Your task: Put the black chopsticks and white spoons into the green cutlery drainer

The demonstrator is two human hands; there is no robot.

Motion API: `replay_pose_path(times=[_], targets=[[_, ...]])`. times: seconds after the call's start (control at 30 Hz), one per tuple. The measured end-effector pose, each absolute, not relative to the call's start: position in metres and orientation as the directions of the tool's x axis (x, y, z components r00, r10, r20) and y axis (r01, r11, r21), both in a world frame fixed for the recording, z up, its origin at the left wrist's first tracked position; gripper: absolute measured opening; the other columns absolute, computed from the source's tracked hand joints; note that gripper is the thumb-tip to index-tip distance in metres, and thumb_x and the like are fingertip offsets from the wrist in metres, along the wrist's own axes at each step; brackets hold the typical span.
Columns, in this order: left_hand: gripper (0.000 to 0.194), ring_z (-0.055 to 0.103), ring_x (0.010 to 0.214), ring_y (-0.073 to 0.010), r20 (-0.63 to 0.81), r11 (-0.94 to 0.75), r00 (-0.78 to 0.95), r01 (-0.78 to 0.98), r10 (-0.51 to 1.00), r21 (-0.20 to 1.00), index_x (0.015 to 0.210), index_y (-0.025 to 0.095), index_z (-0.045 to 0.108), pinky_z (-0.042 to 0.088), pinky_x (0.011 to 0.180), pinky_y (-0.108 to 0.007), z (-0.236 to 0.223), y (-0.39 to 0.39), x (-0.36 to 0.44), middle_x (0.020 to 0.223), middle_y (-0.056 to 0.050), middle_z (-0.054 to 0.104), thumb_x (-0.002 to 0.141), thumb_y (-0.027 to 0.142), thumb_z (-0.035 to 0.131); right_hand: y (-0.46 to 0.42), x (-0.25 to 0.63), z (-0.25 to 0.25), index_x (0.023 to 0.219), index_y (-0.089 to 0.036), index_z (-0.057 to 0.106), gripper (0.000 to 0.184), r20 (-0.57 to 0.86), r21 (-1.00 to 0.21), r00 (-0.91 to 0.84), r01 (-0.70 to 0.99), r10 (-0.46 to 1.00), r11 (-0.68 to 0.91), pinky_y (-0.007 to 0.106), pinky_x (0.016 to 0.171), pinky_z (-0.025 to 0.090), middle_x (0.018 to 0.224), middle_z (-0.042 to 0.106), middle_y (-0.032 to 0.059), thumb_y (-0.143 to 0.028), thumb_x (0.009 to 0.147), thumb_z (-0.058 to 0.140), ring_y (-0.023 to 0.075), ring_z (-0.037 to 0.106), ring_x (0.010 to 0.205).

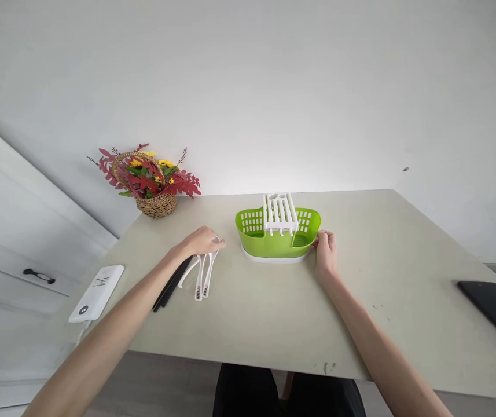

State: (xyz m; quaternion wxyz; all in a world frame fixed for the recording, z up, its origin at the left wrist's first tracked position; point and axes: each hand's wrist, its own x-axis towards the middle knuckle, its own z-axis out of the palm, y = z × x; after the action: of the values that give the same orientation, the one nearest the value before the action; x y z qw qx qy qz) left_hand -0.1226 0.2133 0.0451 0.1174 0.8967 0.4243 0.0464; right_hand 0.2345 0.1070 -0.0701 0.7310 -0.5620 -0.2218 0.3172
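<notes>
My left hand (pixel 204 240) is closed at the bowl end of the white spoons (pixel 204 278), with a bit of a white bowl showing between finger and thumb. Two spoon handles with small labels point toward me, and a curved white handle (pixel 188 273) lies beside them. Several black chopsticks (pixel 173 284) rest just left of these, partly hidden by my wrist. My right hand (pixel 326 252) has its fingers curled at the right end of the green basket (pixel 274 246), gripping it. A white slotted rack (pixel 280 212) with hooks sits across the basket's middle, and a white tray (pixel 274 259) lies underneath.
At the back left stands a wicker basket of artificial flowers (pixel 156 205). A white power bank (pixel 96 293) with a cable lies at the left edge of the table (pixel 252 324), near a white cabinet (pixel 22 243). On the right is a black phone (pixel 495 310). A wall rises behind.
</notes>
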Motion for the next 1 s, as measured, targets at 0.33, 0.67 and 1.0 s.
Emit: replay_pose_path(times=[0.33,0.67,1.0], targets=[[0.045,0.028,0.046,-0.0121,-0.040,-0.613,0.643,0.745,0.765,0.262,0.044,0.023,0.055,0.021,0.058,-0.029,0.031,0.213,-0.124,0.041,0.006,0.041,0.085,0.041,0.056,0.110,0.236,-0.073,0.087,-0.026,0.054,0.016,-0.013,-0.961,0.705,-0.205,0.709,0.186,0.027,0.072,0.049,0.087,0.055,-0.0048,-0.041,0.085,0.061,0.0136,0.055,0.079],[0.054,0.022,0.051,-0.0123,-0.013,-0.632,0.652,0.741,0.759,0.227,0.046,0.021,0.042,0.019,0.059,-0.030,0.025,0.206,-0.126,0.045,0.004,0.039,0.091,0.049,0.054,0.110,0.237,-0.076,0.089,-0.026,0.054,0.015,-0.022,-0.962,0.701,-0.209,0.713,0.176,0.027,0.071,0.048,0.086,0.055,-0.0050,-0.039,0.086,0.061,0.0138,0.055,0.078],[0.057,0.026,0.046,-0.0123,-0.011,-0.630,0.646,0.748,0.763,0.208,0.048,0.021,0.044,0.019,0.056,-0.032,0.023,0.201,-0.123,0.044,0.002,0.042,0.093,0.055,0.052,0.107,0.237,-0.073,0.089,-0.026,0.055,0.014,-0.016,-0.968,0.704,-0.188,0.710,0.164,0.026,0.071,0.048,0.087,0.055,-0.0049,-0.038,0.086,0.060,0.0137,0.055,0.079]])
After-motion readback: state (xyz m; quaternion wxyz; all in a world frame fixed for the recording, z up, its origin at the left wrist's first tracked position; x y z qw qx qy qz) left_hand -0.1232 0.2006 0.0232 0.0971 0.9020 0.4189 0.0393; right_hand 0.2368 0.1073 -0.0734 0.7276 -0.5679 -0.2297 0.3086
